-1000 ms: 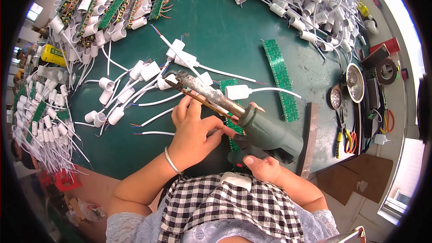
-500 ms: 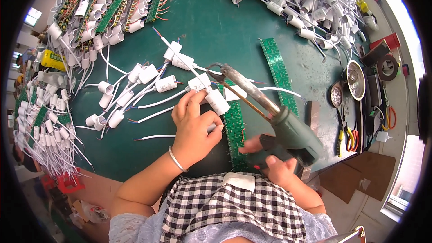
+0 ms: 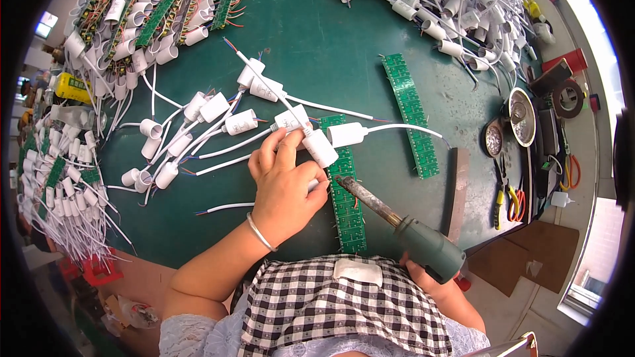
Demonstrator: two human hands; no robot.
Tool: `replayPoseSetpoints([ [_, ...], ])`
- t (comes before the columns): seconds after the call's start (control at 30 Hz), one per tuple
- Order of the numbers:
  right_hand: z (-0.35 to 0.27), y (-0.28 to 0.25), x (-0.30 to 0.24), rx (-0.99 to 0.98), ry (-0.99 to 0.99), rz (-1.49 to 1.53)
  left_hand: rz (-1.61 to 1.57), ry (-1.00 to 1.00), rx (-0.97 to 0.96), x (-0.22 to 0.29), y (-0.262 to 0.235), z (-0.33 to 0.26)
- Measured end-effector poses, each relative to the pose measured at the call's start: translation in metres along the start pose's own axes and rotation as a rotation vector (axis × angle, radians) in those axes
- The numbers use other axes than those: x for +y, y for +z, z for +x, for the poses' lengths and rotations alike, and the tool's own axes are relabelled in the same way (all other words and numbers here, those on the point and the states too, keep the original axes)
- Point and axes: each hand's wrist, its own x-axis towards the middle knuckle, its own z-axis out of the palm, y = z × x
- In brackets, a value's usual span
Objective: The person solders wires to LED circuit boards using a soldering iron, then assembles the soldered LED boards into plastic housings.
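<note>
**Soldering iron poised at the strip**

The left hand (image 3: 286,188) pinches a white lamp socket (image 3: 320,148) against the green circuit strip (image 3: 348,205), steadying it. The right hand (image 3: 433,277) is wrapped around the soldering iron (image 3: 397,225), its tip angled at the strip's edge

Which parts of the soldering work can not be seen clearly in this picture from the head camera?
- Right hand: head view, mostly hidden behind the soldering iron handle and the checked garment.
- Left hand palm and its grip on the white socket: hidden by the hand's own back.
- Solder points on the green circuit strip: too small to tell.
- Contents of the round tins: too small.
- Socket piles at the rim: bent and blurred by the fisheye.
</note>
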Motion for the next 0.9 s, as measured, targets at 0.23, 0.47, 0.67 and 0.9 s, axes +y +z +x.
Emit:
replayPoseSetpoints([
  [0.23,0.0024,-0.0028,-0.0014,-0.027,-0.080,-0.027,0.003,-0.006,0.003,0.0012,0.0001,0.0007],
  [0.47,0.0059,-0.0010,-0.0076,-0.048,-0.043,0.007,0.000,-0.041,-0.013,0.0019,0.0006,0.0005],
  [0.67,0.0073,-0.0033,-0.0063,-0.072,-0.108,-0.113,0.017,-0.030,0.010,0.0031,0.0016,0.0018],
  [0.9,0.0095,-0.0070,-0.0076,-0.091,-0.231,-0.245,0.030,-0.013,0.039,0.0029,0.0023,0.0020],
])
